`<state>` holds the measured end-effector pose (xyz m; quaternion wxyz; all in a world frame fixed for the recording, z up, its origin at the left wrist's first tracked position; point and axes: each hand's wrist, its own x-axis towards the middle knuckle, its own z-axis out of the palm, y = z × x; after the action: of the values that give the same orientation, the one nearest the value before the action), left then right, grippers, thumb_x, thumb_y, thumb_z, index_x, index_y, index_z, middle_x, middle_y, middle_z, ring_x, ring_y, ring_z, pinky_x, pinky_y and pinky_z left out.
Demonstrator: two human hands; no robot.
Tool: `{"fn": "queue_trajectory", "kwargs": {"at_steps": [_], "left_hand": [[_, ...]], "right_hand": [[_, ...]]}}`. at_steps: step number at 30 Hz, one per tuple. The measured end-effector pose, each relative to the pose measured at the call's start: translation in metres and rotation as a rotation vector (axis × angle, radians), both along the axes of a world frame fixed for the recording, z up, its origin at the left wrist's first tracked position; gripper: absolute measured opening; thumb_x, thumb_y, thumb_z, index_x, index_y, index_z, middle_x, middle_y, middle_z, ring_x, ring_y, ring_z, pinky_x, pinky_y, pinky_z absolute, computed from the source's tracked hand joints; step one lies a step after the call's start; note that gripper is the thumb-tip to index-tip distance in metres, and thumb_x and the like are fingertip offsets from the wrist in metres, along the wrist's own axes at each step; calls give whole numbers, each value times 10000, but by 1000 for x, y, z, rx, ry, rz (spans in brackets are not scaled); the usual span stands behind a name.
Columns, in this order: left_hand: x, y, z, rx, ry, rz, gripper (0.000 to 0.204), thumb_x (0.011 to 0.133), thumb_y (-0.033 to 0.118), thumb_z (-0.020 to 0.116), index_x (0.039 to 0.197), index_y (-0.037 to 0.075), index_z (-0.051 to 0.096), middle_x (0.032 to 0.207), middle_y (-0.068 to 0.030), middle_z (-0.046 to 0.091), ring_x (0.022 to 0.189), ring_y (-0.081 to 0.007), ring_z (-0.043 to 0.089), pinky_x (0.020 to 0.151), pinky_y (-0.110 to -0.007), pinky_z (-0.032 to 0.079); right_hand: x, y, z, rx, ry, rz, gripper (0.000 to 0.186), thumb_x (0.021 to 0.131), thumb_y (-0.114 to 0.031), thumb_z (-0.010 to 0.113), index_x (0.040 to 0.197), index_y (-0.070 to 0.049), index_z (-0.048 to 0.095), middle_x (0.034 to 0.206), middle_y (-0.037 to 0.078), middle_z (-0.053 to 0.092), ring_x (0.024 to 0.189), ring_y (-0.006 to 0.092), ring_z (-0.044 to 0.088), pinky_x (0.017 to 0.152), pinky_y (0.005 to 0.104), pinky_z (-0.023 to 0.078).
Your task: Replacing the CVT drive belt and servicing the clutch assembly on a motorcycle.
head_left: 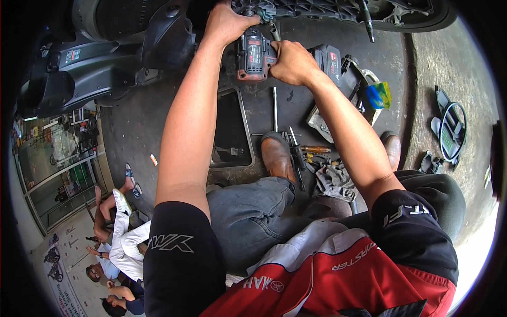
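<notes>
**Gripped at the Handle, Heavy Toward Both Ends**

Wrapped firmly around the handle of a black-and-red power tool point(254, 55) with the fingers of the right hand point(296, 62). Set alongside the tool's front end with the left hand point(228, 25), thumb toward the nose; impossible to tell whether closed on anything, with most of those fingers hidden.

Held near the upper edge of view, well above the floor point(142, 124), nose just beside a finned wheel point(264, 10) on a vehicle's drive unit point(322, 9).

Likely dense and hard-shelled, weighted toward the motor housing and the battery point(328, 62); best taken by the handle between them, housing steadied from the side. Possibly slick if greasy, and apt to twist under load. Better to keep fingers off the fins: probably stiff, thin and easily chipped.

Surrounded lower down by a slim metal tool point(275, 108), a rimmed tray point(246, 124), a pale metal cover point(319, 126), an amber-handled screwdriver point(317, 149) and a crumpled rag point(335, 182).
</notes>
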<state>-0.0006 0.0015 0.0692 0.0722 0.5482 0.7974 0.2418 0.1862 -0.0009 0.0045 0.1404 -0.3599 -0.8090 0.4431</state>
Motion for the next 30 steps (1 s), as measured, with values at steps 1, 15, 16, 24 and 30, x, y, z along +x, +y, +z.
{"fn": "queue_trajectory", "kwargs": {"at_steps": [1, 15, 16, 24, 30], "left_hand": [[0, -1, 0, 7, -27, -3, 612, 607, 278, 886, 1081, -58, 693, 1070, -269, 718, 1012, -362, 711, 880, -404, 554], [5, 0, 7, -137, -27, 73, 534, 624, 280, 896, 989, -68, 720, 972, -254, 737, 920, -345, 735, 810, -402, 571], [1, -1, 4, -100, -26, 67, 527, 625, 282, 897, 977, -69, 721, 967, -256, 736, 907, -343, 737, 800, -402, 572], [0, -1, 1, -18, -94, 11, 535, 630, 280, 895, 994, -69, 713, 963, -251, 738, 914, -335, 737, 805, -406, 569], [2, -1, -2, -5, -60, 23, 554, 631, 270, 894, 1037, -58, 707, 995, -243, 738, 940, -332, 731, 829, -405, 563]], "right_hand": [[0, 0, 3, -2, -70, 15, 367, 692, -162, 678, 1031, -22, 691, 964, 241, 718, 995, 407, 691, 899, 467, 540], [6, 3, 19, 56, -222, 38, 483, 716, -211, 682, 1180, -76, 708, 1052, 236, 724, 1050, 392, 690, 948, 466, 547], [6, 7, 16, 33, -198, 61, 481, 714, -214, 682, 1175, -79, 710, 1053, 233, 724, 1052, 391, 689, 952, 464, 545], [2, -1, 10, 26, -84, -2, 410, 696, -161, 680, 1072, 1, 704, 948, 268, 713, 998, 423, 687, 912, 468, 539], [3, -1, 13, 48, -141, 1, 376, 702, -154, 689, 1046, -4, 703, 950, 250, 722, 985, 410, 695, 895, 472, 544]]}}
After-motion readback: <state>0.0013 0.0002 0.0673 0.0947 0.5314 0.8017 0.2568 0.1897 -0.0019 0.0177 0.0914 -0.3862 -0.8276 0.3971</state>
